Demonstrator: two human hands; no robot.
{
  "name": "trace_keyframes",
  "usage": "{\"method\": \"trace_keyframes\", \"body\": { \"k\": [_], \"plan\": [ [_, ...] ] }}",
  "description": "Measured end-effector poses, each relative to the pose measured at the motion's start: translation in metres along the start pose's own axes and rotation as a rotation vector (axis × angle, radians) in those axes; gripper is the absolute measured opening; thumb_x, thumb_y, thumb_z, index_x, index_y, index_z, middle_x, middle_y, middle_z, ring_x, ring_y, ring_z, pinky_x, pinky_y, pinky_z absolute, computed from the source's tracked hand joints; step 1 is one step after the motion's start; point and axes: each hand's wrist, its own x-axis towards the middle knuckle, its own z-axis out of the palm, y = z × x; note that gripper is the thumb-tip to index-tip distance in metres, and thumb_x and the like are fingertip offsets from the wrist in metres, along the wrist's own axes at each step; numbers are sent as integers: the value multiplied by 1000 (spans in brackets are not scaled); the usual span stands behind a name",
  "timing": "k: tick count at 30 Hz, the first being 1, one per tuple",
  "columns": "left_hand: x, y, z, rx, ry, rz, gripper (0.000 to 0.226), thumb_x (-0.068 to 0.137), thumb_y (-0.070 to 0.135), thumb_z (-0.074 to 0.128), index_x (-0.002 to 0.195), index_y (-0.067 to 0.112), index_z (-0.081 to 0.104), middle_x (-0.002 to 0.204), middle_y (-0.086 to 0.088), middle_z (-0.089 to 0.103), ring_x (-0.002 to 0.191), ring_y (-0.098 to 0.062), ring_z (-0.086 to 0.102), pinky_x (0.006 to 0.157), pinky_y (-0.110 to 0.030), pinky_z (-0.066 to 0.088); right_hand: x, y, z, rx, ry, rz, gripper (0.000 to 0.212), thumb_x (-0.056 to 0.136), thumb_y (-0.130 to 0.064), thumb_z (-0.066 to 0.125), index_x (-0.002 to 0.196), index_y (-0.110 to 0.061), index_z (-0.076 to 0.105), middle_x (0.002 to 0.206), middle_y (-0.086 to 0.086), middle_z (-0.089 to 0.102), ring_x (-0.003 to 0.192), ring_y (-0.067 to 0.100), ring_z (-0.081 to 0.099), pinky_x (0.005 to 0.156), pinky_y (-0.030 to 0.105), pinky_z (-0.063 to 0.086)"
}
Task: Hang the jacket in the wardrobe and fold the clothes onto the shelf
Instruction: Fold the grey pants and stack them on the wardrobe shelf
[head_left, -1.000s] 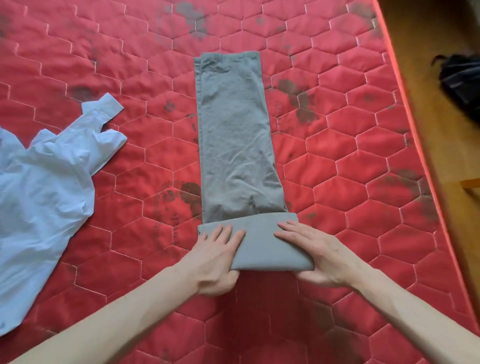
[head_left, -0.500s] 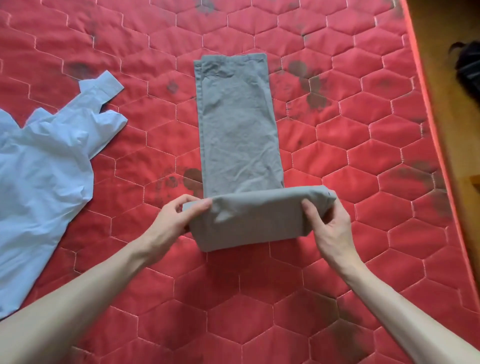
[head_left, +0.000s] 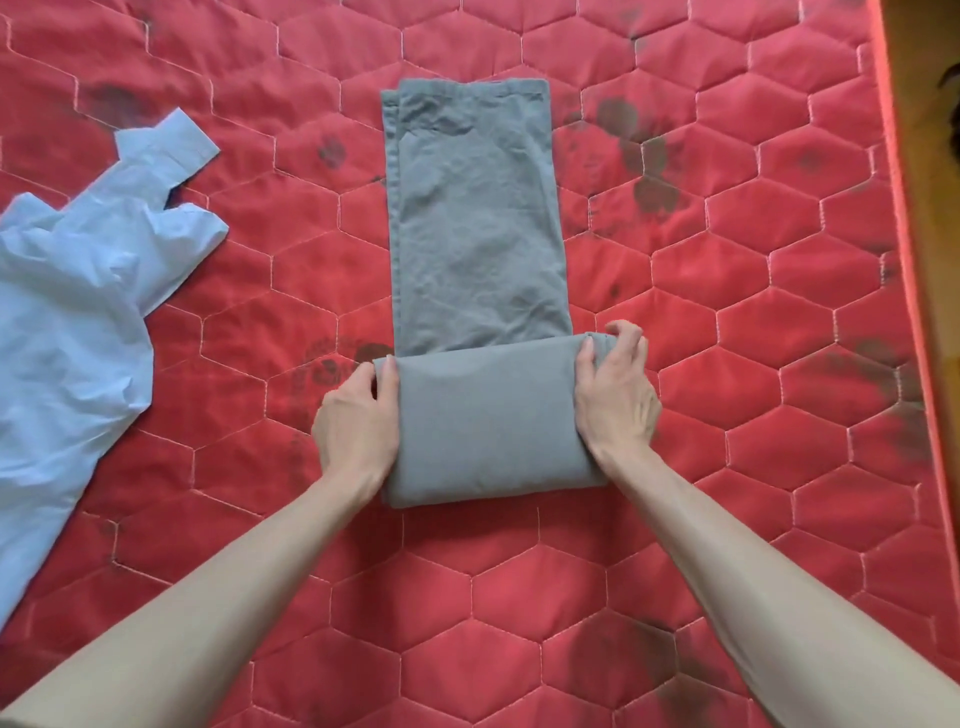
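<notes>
Where the grey trousers (head_left: 475, 223) lie as a long, creased strip on the red quilted mattress (head_left: 727, 519), their near end is turned over into a smooth, thick rectangular fold. The left hand (head_left: 356, 421) grips that fold's left edge, thumb on top. The right hand (head_left: 615, 392) grips its right edge, fingers curled round the far corner. A crumpled pale blue shirt (head_left: 67, 322) sprawls at the left, well apart. The mattress shows hexagonal stitching and dark stains.

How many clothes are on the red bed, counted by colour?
Grey: 1, the folded trousers, held by the left hand and right hand.
Light blue: 1, the shirt.
Total: 2
</notes>
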Motion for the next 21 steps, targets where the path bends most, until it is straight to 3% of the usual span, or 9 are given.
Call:
{"method": "trace_keyframes", "body": {
  "k": [2, 4, 5, 7, 10, 13, 16, 19, 21],
  "plan": [
    [1, 1, 0, 115, 44, 35, 43, 106, 49, 43, 81, 15, 51, 72, -12, 62, 75, -41, 60, 66, -42, 38, 3, 5, 7, 10, 110, -111, 41, 102, -34, 53, 136, -11, 51, 129, 15, 53, 111, 39, 57, 87, 49, 45],
    [-3, 2, -5, 111, 94, 143, 24, 104, 39, 51, 101, 16, 55, 95, -12, 61, 92, -39, 58, 76, -45, 41, 5, 14, 7, -29, 182, -225, 37, 99, -28, 58, 133, -11, 56, 133, 14, 52, 114, 35, 53, 92, 49, 46],
    [-5, 1, -9, 143, 131, 256, 25, 101, 36, 54, 114, 14, 55, 109, -13, 58, 103, -37, 54, 85, -47, 41, 6, 19, 4, -42, 198, -307, 34, 99, -25, 59, 130, -11, 59, 135, 13, 52, 116, 34, 53, 94, 49, 46],
    [-9, -5, -16, 266, 120, 577, 45, 96, 37, 57, 130, 8, 55, 128, -16, 54, 116, -36, 49, 98, -48, 40, 2, 27, -5, -34, 167, -530, 34, 99, -29, 58, 128, -11, 64, 135, 13, 56, 119, 33, 53, 97, 48, 45],
    [-27, -13, -21, 424, -133, 949, 75, 87, 48, 61, 146, 4, 51, 145, -21, 51, 129, -40, 50, 107, -50, 43, -11, 48, -19, -47, -80, -831, 67, 95, -54, 60, 146, -10, 58, 152, 18, 48, 139, 38, 48, 116, 50, 37],
    [-48, -19, -19, 627, -347, 982, 107, 70, 47, 64, 161, 1, 29, 165, -33, 22, 151, -49, 26, 123, -56, 29, -31, 72, -24, -166, -263, -931, 102, 80, -71, 70, 161, -19, 37, 170, 24, 16, 159, 41, 14, 127, 57, 17],
    [-53, -23, -13, 837, -388, 959, 117, 65, 28, 67, 164, 1, 11, 166, -39, 0, 155, -54, 5, 124, -62, 20, -38, 82, -24, -262, -319, -953, 113, 73, -69, 72, 165, -25, 24, 172, 23, 5, 160, 40, 6, 126, 60, 19],
    [-56, -16, -6, 872, -379, 898, 106, 64, 9, 61, 160, -1, 18, 162, -42, 15, 151, -58, 20, 118, -65, 31, -34, 75, -31, -301, -344, -932, 113, 67, -60, 67, 166, -31, 21, 173, 18, 13, 159, 34, 19, 127, 54, 20],
    [-58, -6, -10, 794, -402, 866, 106, 55, 10, 64, 155, 1, 29, 158, -39, 31, 145, -56, 35, 115, -61, 39, -32, 70, -43, -271, -325, -930, 107, 66, -56, 66, 163, -27, 31, 169, 13, 29, 153, 28, 36, 127, 49, 20]
  ]
}}
